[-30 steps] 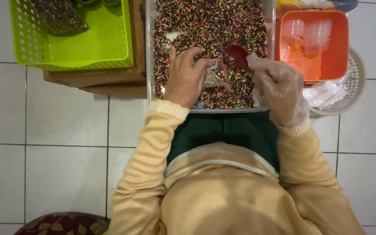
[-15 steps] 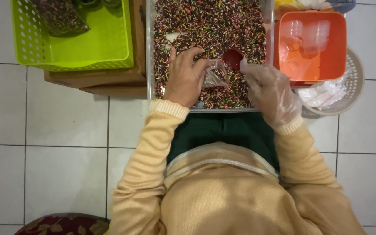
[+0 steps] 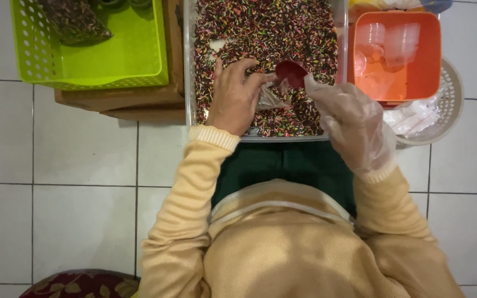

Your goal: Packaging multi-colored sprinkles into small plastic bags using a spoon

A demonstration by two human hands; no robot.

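sprinkle tub (image 3: pixel 190 83) top cropped, scoop handle hidden (glove)

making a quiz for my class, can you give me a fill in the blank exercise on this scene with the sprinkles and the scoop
1. The right hand wears a clear plastic ____.
2. The scoop held over the tray of sprinkles is ____ in colour.
3. The left hand holds a small clear ____ beside the scoop.
4. The basket at the far left is ____.

Missing words: glove; red; bag; green
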